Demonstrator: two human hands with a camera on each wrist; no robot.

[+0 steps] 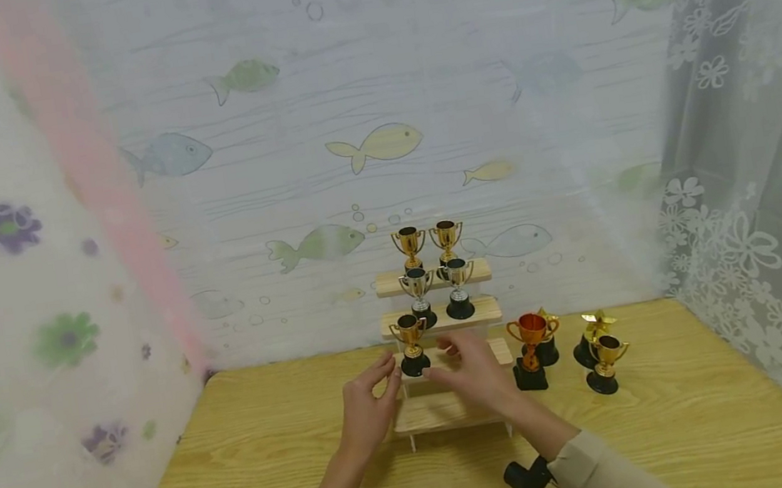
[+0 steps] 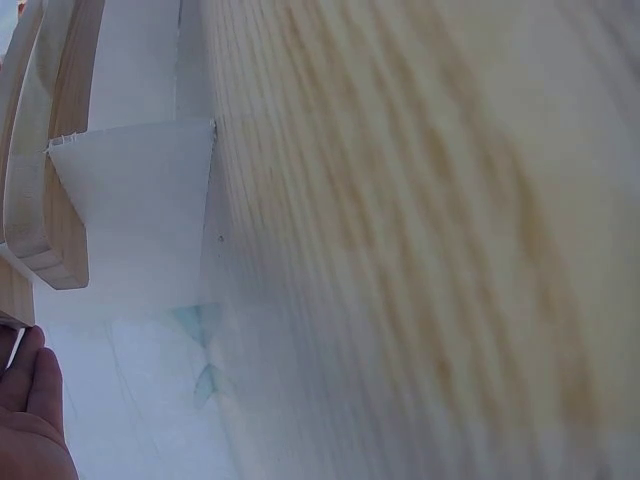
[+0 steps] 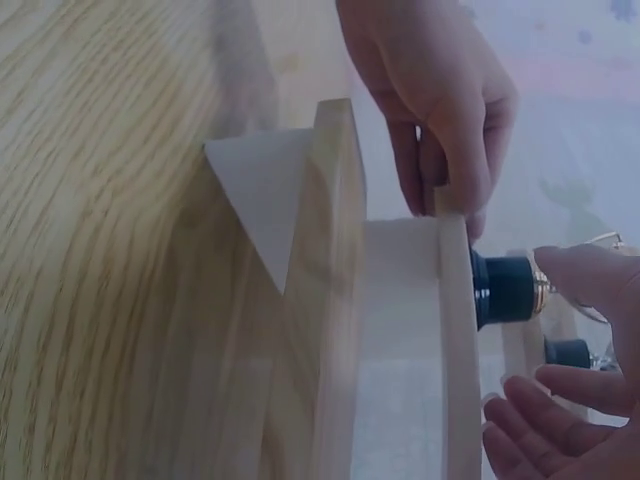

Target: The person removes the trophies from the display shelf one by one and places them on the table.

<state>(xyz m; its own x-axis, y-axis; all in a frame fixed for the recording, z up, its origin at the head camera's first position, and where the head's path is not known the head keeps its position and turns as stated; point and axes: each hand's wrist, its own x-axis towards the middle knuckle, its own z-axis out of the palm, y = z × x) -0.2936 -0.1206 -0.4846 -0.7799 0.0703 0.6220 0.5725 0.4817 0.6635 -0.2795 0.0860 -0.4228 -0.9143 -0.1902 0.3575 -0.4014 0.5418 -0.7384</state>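
A small bronze-gold trophy cup (image 1: 410, 334) on a black base stands at the left of the third step down of a wooden stair-shaped display rack (image 1: 431, 413). My right hand (image 1: 476, 370) is at its right, thumb beside the trophy's base and the other fingers spread, not wrapped round it. My left hand (image 1: 368, 403) is at that step's left end, fingers loosely bent, thumb and fingertips about the step's edge (image 3: 458, 300); firm contact cannot be made out. Two gold cups (image 1: 409, 243) stand on the top step, two silver cups (image 1: 457, 278) on the second.
Right of the rack stand a red-orange cup trophy (image 1: 531, 332), two gold star trophies (image 1: 599, 324) and a small gold cup (image 1: 607, 355) on the wood-grain table (image 1: 256, 458). Fish-patterned curtain (image 1: 369, 95) hangs behind. A black elbow-shaped piece (image 1: 528, 478) shows near the right wrist.
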